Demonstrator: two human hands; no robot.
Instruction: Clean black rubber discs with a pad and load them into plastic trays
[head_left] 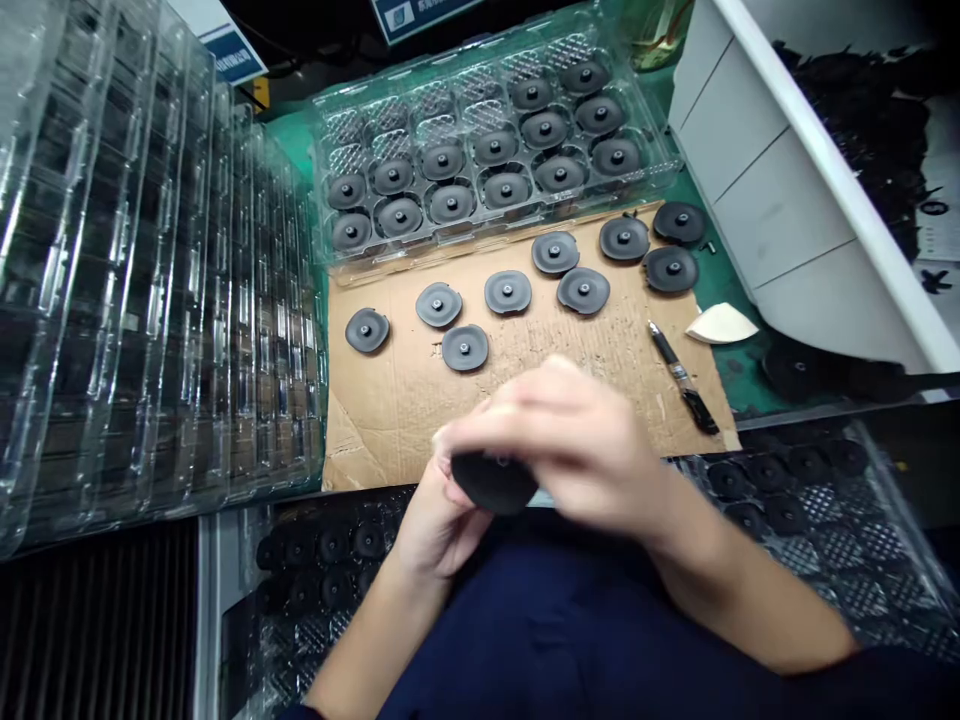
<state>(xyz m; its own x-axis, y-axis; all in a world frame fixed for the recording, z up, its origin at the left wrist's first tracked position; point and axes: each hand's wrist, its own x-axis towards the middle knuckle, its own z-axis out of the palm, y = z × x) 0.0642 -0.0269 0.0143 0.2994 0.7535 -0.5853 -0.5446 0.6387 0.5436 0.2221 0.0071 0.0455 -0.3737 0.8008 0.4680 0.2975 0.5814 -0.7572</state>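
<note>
Low over the cardboard's front edge, my left hand [442, 510] is closed round a dark, rounded disc-shaped plastic part [495, 482] with a small hub. My right hand [577, 440] reaches across the top of this part, its fingers curled together at the far left rim. Motion blurs that hand, and whatever its fingertips pinch is hidden. Several similar black discs, hub up, lie on the cardboard sheet [390, 420], among them one disc [465, 348] just beyond my hands.
A clear blister tray [495, 150] of discs stands behind the cardboard. Stacked clear trays [165, 270] rise at left. On the right are a pen [682, 378], a cream wedge [721, 324] and a white bin [787, 190]. Another tray [832, 540] sits lower right.
</note>
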